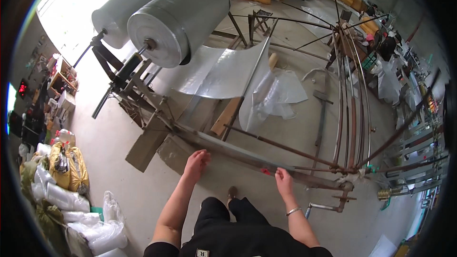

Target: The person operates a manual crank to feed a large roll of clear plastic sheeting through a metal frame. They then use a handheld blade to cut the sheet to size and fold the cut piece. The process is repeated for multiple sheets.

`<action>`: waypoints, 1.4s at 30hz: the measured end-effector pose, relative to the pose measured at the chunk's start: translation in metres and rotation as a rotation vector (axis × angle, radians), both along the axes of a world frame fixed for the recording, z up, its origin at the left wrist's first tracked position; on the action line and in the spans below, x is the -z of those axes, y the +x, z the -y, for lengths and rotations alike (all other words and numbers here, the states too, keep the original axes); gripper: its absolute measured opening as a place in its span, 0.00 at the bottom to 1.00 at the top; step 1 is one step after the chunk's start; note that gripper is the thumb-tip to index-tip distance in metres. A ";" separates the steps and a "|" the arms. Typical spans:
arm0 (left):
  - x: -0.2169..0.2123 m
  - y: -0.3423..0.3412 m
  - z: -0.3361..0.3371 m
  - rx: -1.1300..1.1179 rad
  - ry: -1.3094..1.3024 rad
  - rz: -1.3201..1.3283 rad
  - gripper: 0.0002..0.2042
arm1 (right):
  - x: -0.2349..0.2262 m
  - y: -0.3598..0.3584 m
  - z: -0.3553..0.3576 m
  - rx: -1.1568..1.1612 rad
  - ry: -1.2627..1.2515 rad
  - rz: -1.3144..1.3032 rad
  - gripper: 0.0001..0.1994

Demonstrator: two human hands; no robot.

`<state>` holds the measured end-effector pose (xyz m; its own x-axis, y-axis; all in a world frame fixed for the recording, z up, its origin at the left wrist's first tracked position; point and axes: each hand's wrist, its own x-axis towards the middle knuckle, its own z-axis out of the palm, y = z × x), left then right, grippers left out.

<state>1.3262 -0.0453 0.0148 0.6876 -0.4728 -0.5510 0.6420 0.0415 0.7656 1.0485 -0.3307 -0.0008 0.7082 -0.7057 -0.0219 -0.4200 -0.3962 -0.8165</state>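
1. Locate the left hand [196, 164] and right hand [284, 181] at the long grey metal front rail [223, 145] of the frame; contact with the rail cannot be confirmed.
2. Left fingers: loosely curled. Right fingers: drawn nearly together, beside a small red piece [265, 171] on the rail. Whether either set grips thin clear material cannot be told.
3. Locate the wide, glossy clear plastic film sheet [223, 69] beyond the rail, below the large silvery film roll [183, 19]. A crumpled translucent film piece [281, 93] lies right of it.
4. Step in hand, as judged: two-handed handling at the front rail, with the hands spread well apart.
5. Next move, as judged, calls for level hands, even tension on any film held, and clearance from the rusty rod [281, 146].
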 end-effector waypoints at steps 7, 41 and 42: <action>0.014 0.116 0.152 0.079 -0.136 -0.057 0.12 | -0.032 0.128 0.089 -0.125 -0.487 -0.364 0.26; 0.059 0.284 0.361 -0.031 -0.739 -0.744 0.04 | 0.046 0.378 0.096 -0.177 1.593 0.217 0.38; 0.047 0.277 0.354 -0.018 -0.705 -0.780 0.05 | 0.043 0.408 0.090 -0.271 1.738 0.368 0.41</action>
